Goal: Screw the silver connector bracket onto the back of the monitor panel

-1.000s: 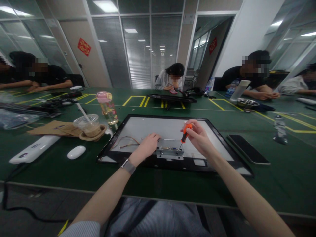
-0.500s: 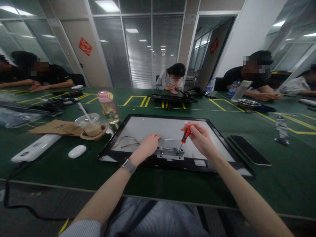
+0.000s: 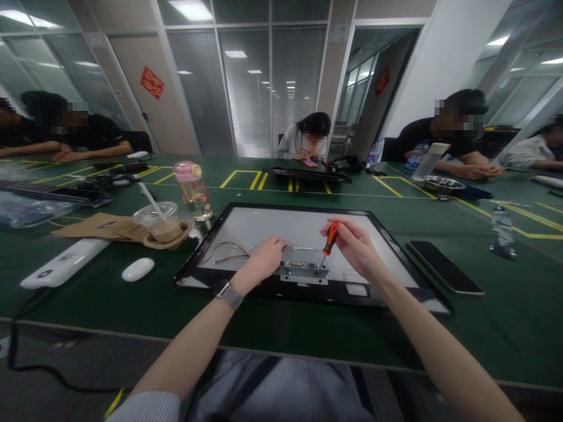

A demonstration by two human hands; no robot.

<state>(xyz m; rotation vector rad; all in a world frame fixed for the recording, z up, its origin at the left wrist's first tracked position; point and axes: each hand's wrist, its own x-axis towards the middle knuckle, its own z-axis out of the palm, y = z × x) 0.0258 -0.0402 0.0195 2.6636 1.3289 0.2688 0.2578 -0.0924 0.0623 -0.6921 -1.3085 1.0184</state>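
A large flat display panel (image 3: pixel 272 221), pale with a black frame, lies on the green table in front of me. Near its front edge sits a metal bracket (image 3: pixel 303 273) with video ports along it. My left hand (image 3: pixel 264 259) is closed at the bracket's left side, its fingertips at the back corner and its thumb hidden. In my right hand (image 3: pixel 358 245) is an orange and black screwdriver (image 3: pixel 331 238), pinched by the handle. The screwdriver slants down, its tip at the right end of the bracket by the blue port. Thin cables (image 3: pixel 229 252) lie left of my left hand.
Right of the panel lies a black phone (image 3: pixel 444 266). To the left are a white earbud case (image 3: pixel 138 269), a white power strip (image 3: pixel 65 264), a plastic cup (image 3: pixel 156 217) in a carrier and a pink-lidded bottle (image 3: pixel 193 190). Several people sit around the table.
The screwdriver handle has turned slightly in my right hand, whose fingers have shifted a little. My left hand and the bracket stay in place.
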